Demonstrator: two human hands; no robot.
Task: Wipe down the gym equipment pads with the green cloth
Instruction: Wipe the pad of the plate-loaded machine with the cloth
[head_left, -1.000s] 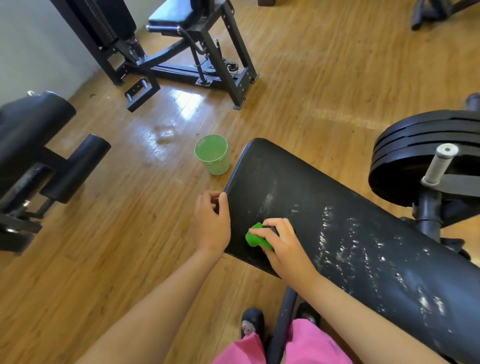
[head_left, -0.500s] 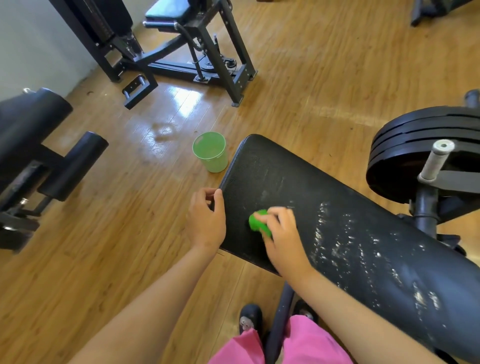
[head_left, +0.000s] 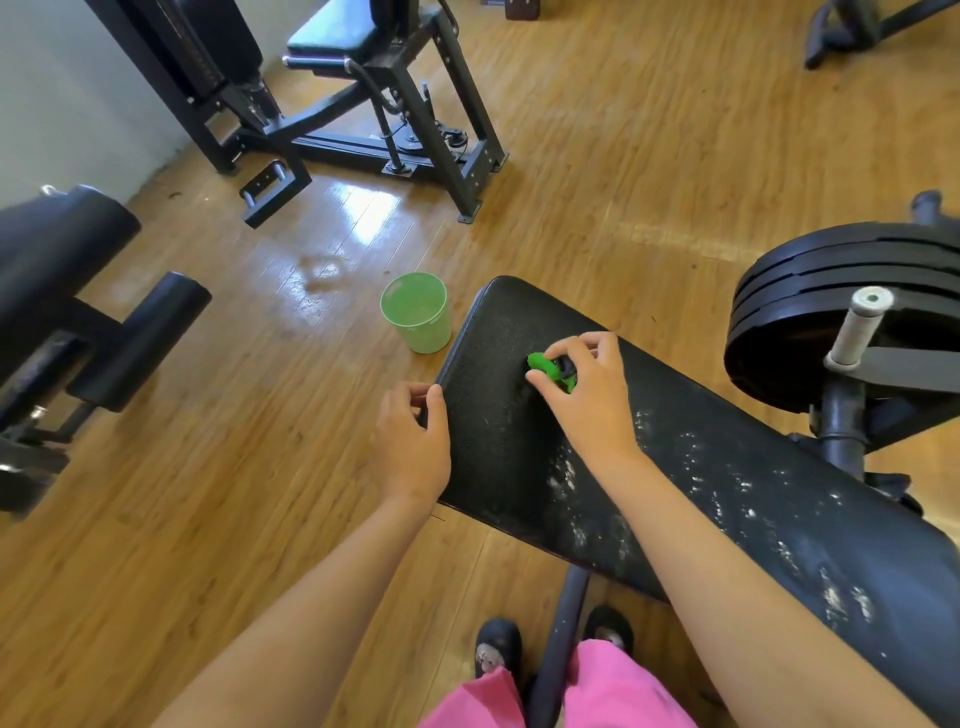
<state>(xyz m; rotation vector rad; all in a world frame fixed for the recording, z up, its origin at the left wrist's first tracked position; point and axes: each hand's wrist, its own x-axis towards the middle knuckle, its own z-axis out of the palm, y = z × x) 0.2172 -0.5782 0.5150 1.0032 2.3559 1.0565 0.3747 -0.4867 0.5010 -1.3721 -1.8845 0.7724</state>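
Observation:
A long black bench pad (head_left: 727, 499) runs from the centre to the lower right, speckled with white residue along its middle and right part. My right hand (head_left: 587, 395) grips a bunched green cloth (head_left: 545, 366) and presses it on the pad near its far left end. My left hand (head_left: 410, 441) holds the pad's left edge, thumb on top and fingers curled round the side.
A green plastic cup (head_left: 418, 312) stands on the wooden floor just left of the pad's end. Stacked black weight plates (head_left: 841, 291) with a white-grip handle (head_left: 857, 327) sit at right. A black roller-pad machine (head_left: 78, 312) is at left, another machine (head_left: 363, 104) behind. My feet are under the bench.
My right hand has slid the green cloth away from me across the pad, from its near edge toward its far side. The left hand stays on the pad's edge.

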